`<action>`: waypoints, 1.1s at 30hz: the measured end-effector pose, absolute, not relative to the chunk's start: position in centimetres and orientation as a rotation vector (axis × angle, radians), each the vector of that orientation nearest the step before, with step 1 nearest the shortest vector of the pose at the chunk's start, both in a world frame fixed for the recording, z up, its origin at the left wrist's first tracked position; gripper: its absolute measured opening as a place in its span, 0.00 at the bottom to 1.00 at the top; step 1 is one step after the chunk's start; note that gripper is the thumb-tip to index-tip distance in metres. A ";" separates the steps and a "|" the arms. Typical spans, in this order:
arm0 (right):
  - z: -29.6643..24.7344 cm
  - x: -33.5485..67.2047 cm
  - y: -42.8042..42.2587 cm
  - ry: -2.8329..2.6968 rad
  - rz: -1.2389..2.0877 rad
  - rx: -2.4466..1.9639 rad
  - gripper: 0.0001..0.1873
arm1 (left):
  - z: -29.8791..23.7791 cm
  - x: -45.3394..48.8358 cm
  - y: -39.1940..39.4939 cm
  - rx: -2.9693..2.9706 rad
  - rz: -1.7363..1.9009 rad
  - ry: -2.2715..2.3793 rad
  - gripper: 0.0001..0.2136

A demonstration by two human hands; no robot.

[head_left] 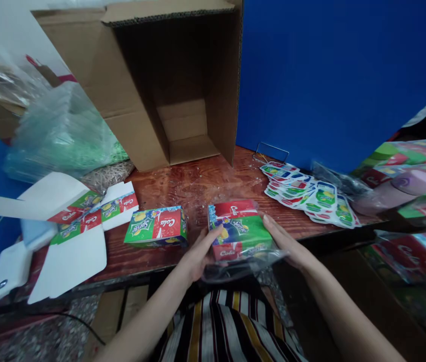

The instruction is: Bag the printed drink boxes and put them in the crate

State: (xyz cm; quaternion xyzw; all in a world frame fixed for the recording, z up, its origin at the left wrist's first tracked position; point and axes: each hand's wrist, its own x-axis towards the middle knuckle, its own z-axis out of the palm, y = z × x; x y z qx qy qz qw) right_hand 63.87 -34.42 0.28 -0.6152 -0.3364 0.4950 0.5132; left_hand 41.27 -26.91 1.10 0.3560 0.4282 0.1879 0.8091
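Between my two hands is a Cola and Sprite printed box [241, 227] in a clear plastic bag [231, 269], whose loose end hangs toward me over the table edge. My left hand [202, 251] presses on the box's left side, its fingertips on the top. On the opposite side, my right hand [283, 240] closes against the box. A second box [156, 226] of the same print, seemingly without a bag, lies on the table left of my left hand. Further left are printed flat cartons [81, 221], unfolded with white flaps.
An open cardboard box [137, 110] stands tipped toward me at the back of the red-brown table [198, 183]. Several printed pouches or stickers [311, 193] lie fanned at the right, near a pinkish bottle [397, 191]. Wrapped printed boxes [420, 256] fill the far right.
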 end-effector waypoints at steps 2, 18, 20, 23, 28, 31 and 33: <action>-1.0 62.9 -36.3 -0.777 1.192 -1.420 0.29 | 0.1 40.0 -28.7 0.826 0.417 0.948 0.33; -7.5 58.5 -42.4 -0.974 0.441 -1.397 0.10 | -4.7 35.9 -32.0 2.068 0.513 1.134 0.22; -7.1 58.7 -41.7 -0.992 0.370 -1.406 0.05 | -4.1 36.5 -31.2 2.296 0.618 1.072 0.10; -7.1 59.0 -41.4 -1.082 0.262 -1.409 0.03 | -3.7 36.9 -30.1 2.564 0.794 0.877 0.12; -7.8 59.3 -42.3 -1.256 0.068 -1.414 0.07 | -4.4 37.3 -30.4 2.887 1.007 0.824 0.12; -8.3 59.2 -43.0 -1.311 0.025 -1.459 0.09 | -4.9 37.7 -31.5 2.902 1.138 0.915 0.12; -8.6 58.8 -43.2 -1.298 0.018 -1.507 0.09 | -5.2 38.1 -32.1 2.830 1.138 0.919 0.12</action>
